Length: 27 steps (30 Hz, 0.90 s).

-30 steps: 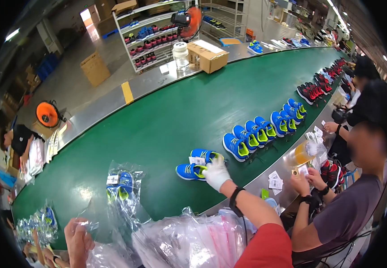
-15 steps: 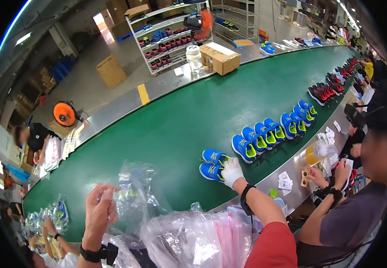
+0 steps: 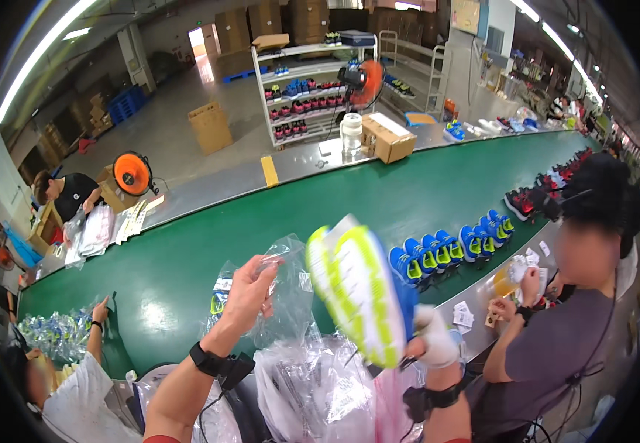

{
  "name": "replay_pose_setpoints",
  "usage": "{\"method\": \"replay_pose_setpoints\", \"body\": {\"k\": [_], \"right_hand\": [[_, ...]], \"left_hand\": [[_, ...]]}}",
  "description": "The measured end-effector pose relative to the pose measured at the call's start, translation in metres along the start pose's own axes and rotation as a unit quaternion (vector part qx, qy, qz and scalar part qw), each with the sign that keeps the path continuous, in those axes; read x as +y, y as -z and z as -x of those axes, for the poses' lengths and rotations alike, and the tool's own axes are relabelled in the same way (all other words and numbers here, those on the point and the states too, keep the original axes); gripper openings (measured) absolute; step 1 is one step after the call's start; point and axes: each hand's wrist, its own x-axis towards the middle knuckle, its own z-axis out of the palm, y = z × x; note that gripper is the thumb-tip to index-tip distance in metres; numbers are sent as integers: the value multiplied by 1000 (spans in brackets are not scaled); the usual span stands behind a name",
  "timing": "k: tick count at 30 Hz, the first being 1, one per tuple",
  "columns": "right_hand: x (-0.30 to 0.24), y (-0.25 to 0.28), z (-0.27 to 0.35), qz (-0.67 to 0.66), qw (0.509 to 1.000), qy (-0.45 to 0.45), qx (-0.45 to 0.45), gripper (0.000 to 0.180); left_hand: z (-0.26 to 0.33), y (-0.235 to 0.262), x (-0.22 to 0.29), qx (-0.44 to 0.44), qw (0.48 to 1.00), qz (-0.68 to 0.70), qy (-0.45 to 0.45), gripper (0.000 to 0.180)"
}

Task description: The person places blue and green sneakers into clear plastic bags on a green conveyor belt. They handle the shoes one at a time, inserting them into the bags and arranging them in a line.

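Note:
My right hand (image 3: 437,341), in a white glove, grips a pair of blue sneakers (image 3: 357,295) by the heel end, raised above the belt. Their white and yellow-green soles face me, a little blurred. In my bare left hand (image 3: 250,295), the fingers pinch a clear plastic bag (image 3: 292,292), which hangs beside the sneakers without holding them. Behind that hand, a bagged blue shoe (image 3: 221,290) lies on the belt, partly hidden. Below both hands is a pile of clear plastic bags (image 3: 312,384).
The green belt (image 3: 187,258) carries a row of blue sneakers (image 3: 438,251), with red and black shoes (image 3: 519,201) farther off. A co-worker (image 3: 556,325) stands at the right, another person (image 3: 69,376) at the left near bagged shoes (image 3: 58,332). A cardboard box (image 3: 388,138) sits across.
My right hand has lifted the pair of sneakers off the belt and tipped the soles toward me. My left hand has moved right with the plastic bag. The view has shifted.

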Motion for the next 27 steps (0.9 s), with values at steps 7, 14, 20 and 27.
{"method": "replay_pose_setpoints", "body": {"k": [7,14,20,27], "right_hand": [[60,-65,-2,596,802,-19,14,40],[72,-120,8,755,654,45,22,31],[64,-156,-10,809,568,148,-23,19],[42,-147,16,773,626,66,-81,24]], "left_hand": [[30,-14,1,-18,962,-206,-179,19],[58,-43,-48,-10,889,-298,-349,11],[3,-42,5,-38,799,-472,-369,17],[-12,-4,-23,45,838,-455,-299,20]]}}
